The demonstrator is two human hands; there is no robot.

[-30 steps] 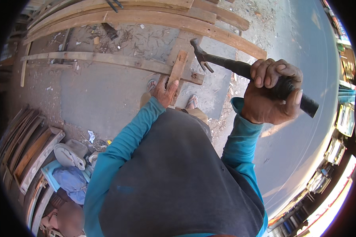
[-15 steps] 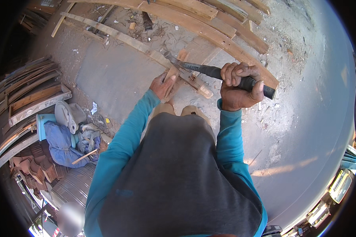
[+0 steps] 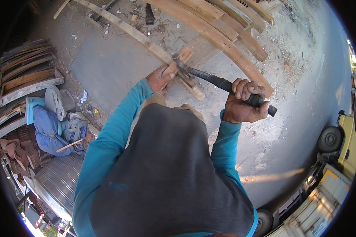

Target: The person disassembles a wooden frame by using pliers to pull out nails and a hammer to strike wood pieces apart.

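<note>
My right hand is wrapped round the black grip of a hammer, whose metal shaft slants up to the left. The hammer's head is at the crossing of several wood pieces; whether it touches them I cannot tell. My left hand grips a short wooden piece beside the head, fingers partly hidden. A long, narrow wooden strip runs diagonally under the hammer, its near end in front of my knees. Another short board lies crosswise just beyond the head.
Long planks lie at the far right. To the left are stacked boards, a blue tarp bundle, roof tiles and a ribbed metal tank. A yellow truck is on the road at right.
The hammer's grip and my right hand have moved slightly down and right. My left hand has shifted a little left. The truck has come into view at right.
</note>
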